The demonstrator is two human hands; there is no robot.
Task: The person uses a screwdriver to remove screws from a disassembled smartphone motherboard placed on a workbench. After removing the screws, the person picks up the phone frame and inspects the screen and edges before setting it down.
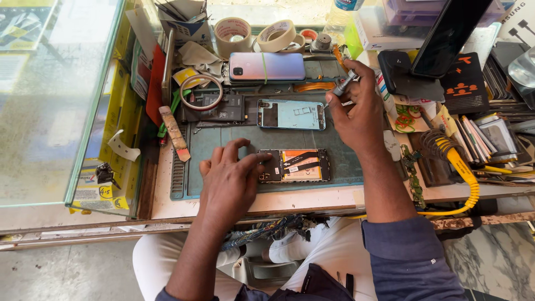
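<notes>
An opened phone body [298,165] with exposed internals lies on the grey-green work mat [214,142]. My left hand [228,181] rests on the mat with its fingertips pressed on the left end of that phone. My right hand [356,108] is raised above the mat's right side and grips a small metal screwdriver [341,87]. Behind the opened phone lies a light-blue phone frame [291,115]. Further back sits a phone [267,67] with a shiny gradient back.
Rolls of tape [233,30] stand at the back. A glass counter [50,100] fills the left. A black battery [220,107] lies on the mat's left. A yellow coiled cable [463,173], a dark tablet [448,33] and stacked parts crowd the right side.
</notes>
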